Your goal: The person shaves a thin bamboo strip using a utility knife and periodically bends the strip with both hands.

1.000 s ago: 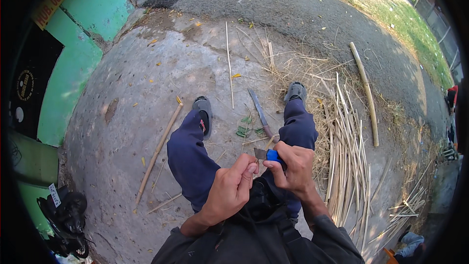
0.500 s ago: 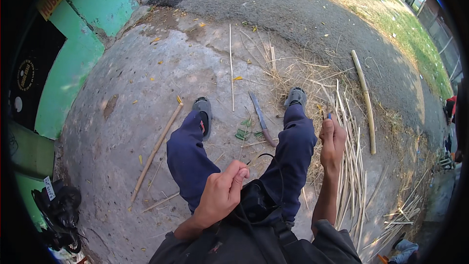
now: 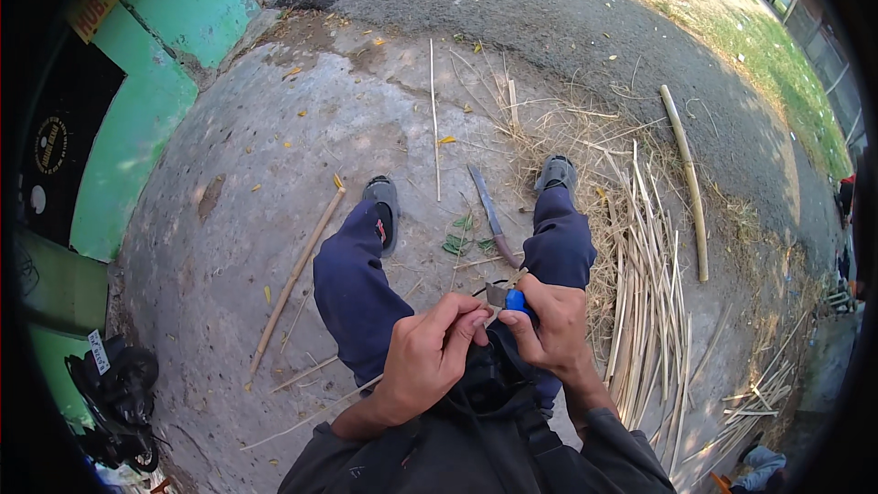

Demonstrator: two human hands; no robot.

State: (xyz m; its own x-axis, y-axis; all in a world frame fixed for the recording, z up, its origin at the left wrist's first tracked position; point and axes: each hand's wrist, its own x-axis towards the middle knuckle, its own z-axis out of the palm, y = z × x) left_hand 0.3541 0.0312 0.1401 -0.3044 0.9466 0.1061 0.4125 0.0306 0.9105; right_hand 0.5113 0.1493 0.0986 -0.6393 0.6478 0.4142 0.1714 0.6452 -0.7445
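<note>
Concrete ground (image 3: 256, 155) beyond both hands (image 3: 430, 357), blue-handled tool (image 3: 508, 298).

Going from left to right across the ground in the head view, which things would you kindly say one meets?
Green wall → long bamboo stick → left sandal → machete → right sandal → pile of split bamboo strips → thick bamboo pole.

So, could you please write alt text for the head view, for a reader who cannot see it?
A seated person's left hand and right hand meet over their lap around a small blue-handled tool. A long knife lies on the concrete between their feet, with bamboo strips piled at their right.
</note>
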